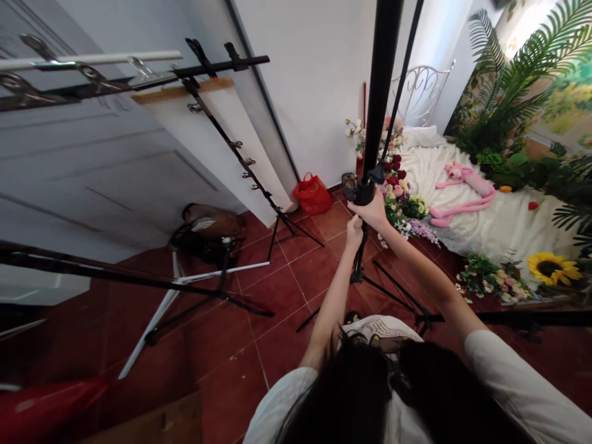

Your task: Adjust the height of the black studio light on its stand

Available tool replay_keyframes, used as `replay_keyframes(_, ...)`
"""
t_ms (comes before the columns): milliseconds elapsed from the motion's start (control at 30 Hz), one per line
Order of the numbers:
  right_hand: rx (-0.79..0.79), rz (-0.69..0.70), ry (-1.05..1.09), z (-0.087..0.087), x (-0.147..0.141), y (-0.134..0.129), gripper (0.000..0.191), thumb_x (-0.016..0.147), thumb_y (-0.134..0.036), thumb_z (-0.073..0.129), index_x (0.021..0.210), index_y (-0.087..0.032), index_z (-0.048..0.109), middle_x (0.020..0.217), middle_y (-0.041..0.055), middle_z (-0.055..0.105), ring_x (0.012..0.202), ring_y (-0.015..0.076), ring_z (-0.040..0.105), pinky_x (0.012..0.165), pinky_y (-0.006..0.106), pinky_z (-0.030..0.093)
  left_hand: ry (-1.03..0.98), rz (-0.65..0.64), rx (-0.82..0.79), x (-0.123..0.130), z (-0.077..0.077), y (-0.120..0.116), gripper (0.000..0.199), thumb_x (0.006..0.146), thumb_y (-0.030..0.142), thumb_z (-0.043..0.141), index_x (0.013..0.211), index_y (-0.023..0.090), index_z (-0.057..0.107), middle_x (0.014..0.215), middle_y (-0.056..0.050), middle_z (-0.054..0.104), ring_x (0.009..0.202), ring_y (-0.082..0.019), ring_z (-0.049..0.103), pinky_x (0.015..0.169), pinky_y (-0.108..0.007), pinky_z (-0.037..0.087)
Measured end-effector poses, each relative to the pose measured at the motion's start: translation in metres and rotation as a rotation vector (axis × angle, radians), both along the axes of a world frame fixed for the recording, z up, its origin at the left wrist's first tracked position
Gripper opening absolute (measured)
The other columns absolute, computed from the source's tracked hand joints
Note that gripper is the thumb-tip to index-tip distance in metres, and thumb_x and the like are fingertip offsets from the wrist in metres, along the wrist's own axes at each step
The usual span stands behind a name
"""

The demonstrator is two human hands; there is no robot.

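Head view: black light stand (380,92), held upright

Pole: kept vertical, toward the middle of the red-brown tile floor (287,290). Its top is cut off by the upper edge of the view, so anything mounted there cannot be told. Tripod legs (388,297): spread and resting on the tiles.

Right hand (372,209): closed around the pole at a dark collar (365,192), with the fingers wrapped. Left hand (354,233): curled shut just below it, around the lower section, with its fingers partly hidden. Whether the collar is tightened or loose cannot be told.

Condition: the legs are found opened and the stand is set on its feet. Nothing is seen attached along the visible length of the pole.

Nearby: a second stand with white legs (152,320) is set toward the floor's left side. A long white panel (217,135) is hung from a black crossbar (222,66) fitted with metal clamps. A red plastic bag (313,194) is placed at the floor's far edge. Beyond the stand, a bed spread with white fleece (504,228) carries a pink plush panther (462,188). Artificial flowers (398,191) are massed along the bed's near edge, a sunflower (552,268) is placed by its right corner, and palm fronds (513,80) are ranged behind.
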State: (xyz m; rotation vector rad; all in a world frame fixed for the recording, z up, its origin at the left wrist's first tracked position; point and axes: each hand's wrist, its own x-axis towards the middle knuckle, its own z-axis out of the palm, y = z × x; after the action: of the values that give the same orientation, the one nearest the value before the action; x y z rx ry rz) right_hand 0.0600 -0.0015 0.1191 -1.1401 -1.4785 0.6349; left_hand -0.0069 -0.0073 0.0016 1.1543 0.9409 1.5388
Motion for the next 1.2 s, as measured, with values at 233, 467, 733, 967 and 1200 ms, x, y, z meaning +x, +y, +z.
replay_keyframes(233,0.073,0.134,-0.107,0.047,0.016,0.014,0.047,0.077,-0.045,0.086,0.107,-0.02,0.061,0.093,0.0044,0.071,0.098,0.0268,0.073,0.094,0.046,0.065,-0.031,-0.129,0.032,0.01,0.007,0.0,0.09,0.065,0.109,0.047,0.062,0.02,0.06,0.048,-0.003,0.058,0.043,-0.015,0.054,0.05,-0.031,0.048)
replay_keyframes(467,0.108,0.183,-0.207,0.049,0.027,-0.004,0.075,0.081,-0.068,0.084,0.134,-0.021,0.059,0.116,0.0098,0.073,0.117,0.0329,0.073,0.108,0.055,0.062,0.076,-0.009,0.042,0.011,0.004,-0.001,0.091,0.07,0.109,0.036,0.051,0.022,0.053,0.042,-0.001,0.047,0.04,-0.013,0.045,0.047,-0.03,0.038)
replay_keyframes(733,0.048,0.239,-0.425,-0.03,0.1,-0.04,0.05,0.102,-0.059,0.062,0.133,-0.02,0.066,0.129,0.017,0.074,0.125,0.0332,0.071,0.114,0.055,0.057,0.158,0.02,-0.011,0.012,-0.009,0.002,0.088,0.075,0.107,0.032,0.051,0.025,0.051,0.044,-0.002,0.049,0.044,-0.015,0.047,0.051,-0.031,0.039)
replay_keyframes(967,-0.011,0.182,-0.226,-0.051,0.086,-0.052,0.059,0.106,-0.069,0.045,0.138,-0.023,0.062,0.14,0.0182,0.071,0.131,0.0297,0.07,0.117,0.051,0.055,0.168,0.019,-0.012,0.011,-0.012,0.004,0.086,0.08,0.102,0.032,0.049,0.024,0.051,0.044,-0.003,0.05,0.043,-0.015,0.048,0.051,-0.03,0.04)
replay_keyframes(1200,0.097,0.187,-0.098,0.052,0.014,-0.006,0.083,0.077,-0.068,0.087,0.14,-0.023,0.056,0.125,0.0122,0.073,0.125,0.0295,0.071,0.109,0.049,0.061,0.098,-0.027,-0.041,0.01,-0.006,0.002,0.087,0.077,0.104,0.037,0.05,0.023,0.052,0.043,-0.002,0.049,0.041,-0.013,0.047,0.047,-0.029,0.039)
